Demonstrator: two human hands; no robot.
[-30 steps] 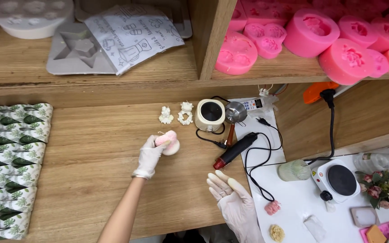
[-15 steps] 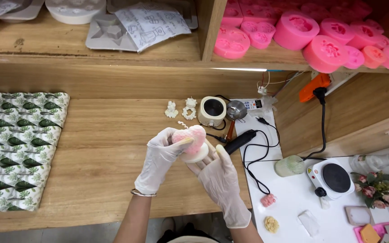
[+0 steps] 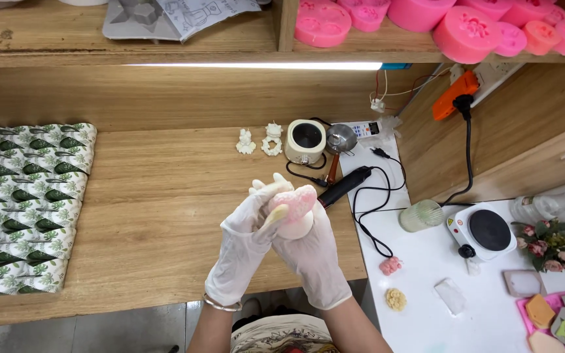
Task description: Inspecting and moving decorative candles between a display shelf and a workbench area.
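Both my hands wear thin white gloves and meet over the front of the wooden desk (image 3: 158,216). Between them is a pink silicone mould (image 3: 295,201) with a cream-coloured cast piece (image 3: 293,227) showing under it. My left hand (image 3: 246,245) wraps the mould from the left, fingers over its top. My right hand (image 3: 314,258) cups it from below and the right. A small stick-like cream part lies across the mould near my left fingers.
Two small cream figurines (image 3: 258,140) stand at the desk's back beside a cream melting pot (image 3: 306,140) and a black corded tool (image 3: 343,185). Leaf-patterned packets (image 3: 24,206) cover the left. A white table (image 3: 426,287) holds a hotplate (image 3: 485,232). Pink moulds (image 3: 465,29) fill the shelf.
My left hand brought the pink mould from the desk toward me, and my right hand rose to join it. Both hands now hold it closer to my body.
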